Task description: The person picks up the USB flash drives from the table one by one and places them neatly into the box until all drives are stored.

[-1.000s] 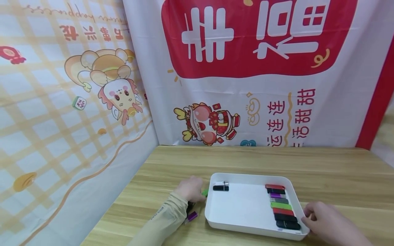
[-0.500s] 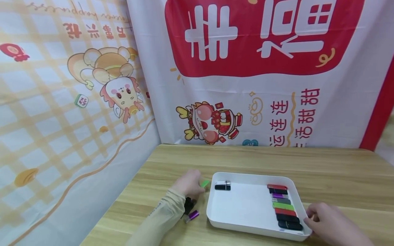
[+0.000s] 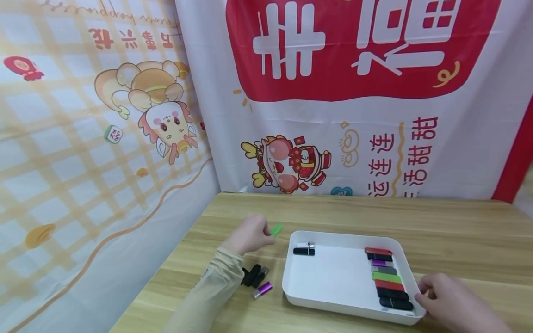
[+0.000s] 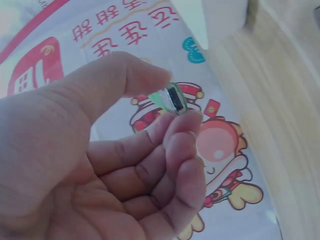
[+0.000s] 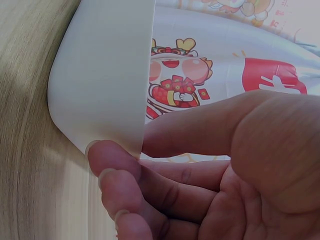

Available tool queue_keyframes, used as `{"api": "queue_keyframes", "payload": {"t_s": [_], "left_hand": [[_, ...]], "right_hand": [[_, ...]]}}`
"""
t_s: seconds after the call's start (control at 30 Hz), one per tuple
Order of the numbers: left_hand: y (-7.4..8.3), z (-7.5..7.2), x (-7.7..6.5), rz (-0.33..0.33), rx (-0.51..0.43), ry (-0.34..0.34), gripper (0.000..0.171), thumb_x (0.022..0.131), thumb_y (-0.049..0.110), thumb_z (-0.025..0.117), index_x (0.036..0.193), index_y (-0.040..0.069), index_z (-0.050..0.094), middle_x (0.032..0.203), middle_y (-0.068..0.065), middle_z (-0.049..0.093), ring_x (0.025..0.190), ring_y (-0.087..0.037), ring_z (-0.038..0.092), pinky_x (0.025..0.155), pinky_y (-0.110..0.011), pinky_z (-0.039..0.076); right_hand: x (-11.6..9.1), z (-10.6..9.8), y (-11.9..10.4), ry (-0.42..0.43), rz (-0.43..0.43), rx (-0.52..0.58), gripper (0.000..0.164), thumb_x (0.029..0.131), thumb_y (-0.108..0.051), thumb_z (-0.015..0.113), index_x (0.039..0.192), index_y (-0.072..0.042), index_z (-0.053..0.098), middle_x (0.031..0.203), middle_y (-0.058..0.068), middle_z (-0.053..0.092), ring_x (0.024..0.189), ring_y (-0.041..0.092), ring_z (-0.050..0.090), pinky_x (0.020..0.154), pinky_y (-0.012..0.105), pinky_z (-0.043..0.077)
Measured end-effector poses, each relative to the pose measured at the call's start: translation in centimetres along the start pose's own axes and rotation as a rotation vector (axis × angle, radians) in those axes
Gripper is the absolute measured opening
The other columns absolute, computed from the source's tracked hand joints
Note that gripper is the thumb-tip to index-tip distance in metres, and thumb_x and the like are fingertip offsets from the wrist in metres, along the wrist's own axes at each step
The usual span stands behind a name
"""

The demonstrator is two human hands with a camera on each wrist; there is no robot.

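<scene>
My left hand [image 3: 249, 235] pinches a green USB flash drive [image 3: 276, 229] between thumb and fingers, above the table to the left of the white tray [image 3: 333, 274]. In the left wrist view, the drive's metal plug end [image 4: 175, 98] shows past the fingertips. At the tray's near right corner, my right hand [image 3: 447, 296] grips the tray wall [image 5: 105, 75], thumb on one side and fingers on the other. Inside the tray, a column of several drives [image 3: 387, 277] lies along the right side. A silver drive [image 3: 302, 245] and a black drive [image 3: 304, 252] lie at its far left.
Several black drives [image 3: 255, 275] lie bunched on the wooden table [image 3: 233, 212] near my left forearm. A purple drive [image 3: 263, 290] lies beside them, left of the tray. Printed cloths hang behind [image 3: 291, 120] and at the left [image 3: 83, 138].
My left hand has lifted the green flash drive from beside the tray and moved up and away. The black drives under the forearm are now uncovered. My right hand still grips the tray.
</scene>
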State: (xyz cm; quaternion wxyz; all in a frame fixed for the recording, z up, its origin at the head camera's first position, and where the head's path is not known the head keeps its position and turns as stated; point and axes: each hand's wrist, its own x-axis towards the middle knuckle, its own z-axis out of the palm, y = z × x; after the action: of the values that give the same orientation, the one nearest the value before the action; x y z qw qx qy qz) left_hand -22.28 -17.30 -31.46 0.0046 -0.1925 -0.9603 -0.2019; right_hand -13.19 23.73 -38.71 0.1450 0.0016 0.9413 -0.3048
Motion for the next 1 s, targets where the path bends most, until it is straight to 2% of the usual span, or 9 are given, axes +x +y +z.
{"api": "queue_keyframes", "payload": {"t_s": [0.2, 0.33, 0.43, 0.7, 0.83, 1.0], "left_hand": [[1.4, -0.6, -0.3, 0.067, -0.055, 0.008, 0.016, 0.082, 0.009, 0.074, 0.069, 0.013, 0.066, 0.061, 0.003, 0.059, 0.049, -0.008, 0.048, 0.043, -0.020, 0.042], [2.5, -0.6, -0.7, 0.133, -0.099, 0.018, 0.011, 0.084, 0.009, 0.075, 0.076, 0.011, 0.067, 0.066, 0.003, 0.061, 0.053, -0.009, 0.054, 0.047, -0.021, 0.049], [3.2, -0.3, -0.8, 0.186, -0.080, 0.025, 0.011, 0.085, 0.010, 0.075, 0.078, 0.010, 0.067, 0.068, 0.006, 0.060, 0.057, -0.008, 0.056, 0.053, -0.020, 0.051], [4.2, 1.4, -0.3, 0.301, 0.106, -0.004, 0.008, 0.085, 0.014, 0.076, 0.080, 0.010, 0.071, 0.067, 0.010, 0.057, 0.056, -0.003, 0.052, 0.051, -0.015, 0.046], [4.5, 2.3, 0.5, 0.341, 0.257, -0.062, 0.008, 0.083, 0.019, 0.078, 0.083, 0.014, 0.072, 0.068, 0.012, 0.057, 0.058, -0.002, 0.050, 0.053, -0.014, 0.044], [5.0, 3.0, 1.9, 0.393, 0.452, -0.142, 0.012, 0.081, 0.022, 0.078, 0.077, 0.019, 0.068, 0.063, 0.013, 0.053, 0.055, -0.004, 0.047, 0.049, -0.017, 0.041]], "right_hand": [[0.2, 0.0, 0.3, 0.013, -0.002, 0.006, 0.028, 0.091, -0.023, 0.072, 0.105, 0.001, 0.068, 0.080, 0.003, 0.058, 0.068, 0.017, 0.055, 0.068, 0.033, 0.056], [0.1, -0.1, 0.1, 0.016, -0.005, -0.005, 0.028, 0.091, -0.024, 0.072, 0.105, 0.000, 0.069, 0.080, 0.003, 0.059, 0.068, 0.017, 0.055, 0.067, 0.032, 0.056], [0.2, -0.1, 0.1, 0.018, -0.006, -0.015, 0.027, 0.091, -0.023, 0.072, 0.105, 0.000, 0.069, 0.080, 0.003, 0.058, 0.068, 0.017, 0.055, 0.067, 0.032, 0.055], [0.0, 0.3, 0.0, 0.010, 0.000, 0.000, 0.029, 0.091, -0.026, 0.072, 0.104, -0.001, 0.069, 0.080, 0.003, 0.058, 0.069, 0.017, 0.055, 0.069, 0.033, 0.056], [0.0, 0.3, 0.1, 0.007, 0.005, 0.002, 0.029, 0.091, -0.024, 0.071, 0.105, 0.000, 0.069, 0.080, 0.004, 0.058, 0.068, 0.017, 0.055, 0.069, 0.033, 0.056], [-0.1, 0.2, 0.2, 0.021, 0.003, -0.002, 0.030, 0.090, -0.025, 0.072, 0.105, 0.001, 0.069, 0.080, 0.003, 0.058, 0.068, 0.017, 0.055, 0.068, 0.033, 0.056]]}}
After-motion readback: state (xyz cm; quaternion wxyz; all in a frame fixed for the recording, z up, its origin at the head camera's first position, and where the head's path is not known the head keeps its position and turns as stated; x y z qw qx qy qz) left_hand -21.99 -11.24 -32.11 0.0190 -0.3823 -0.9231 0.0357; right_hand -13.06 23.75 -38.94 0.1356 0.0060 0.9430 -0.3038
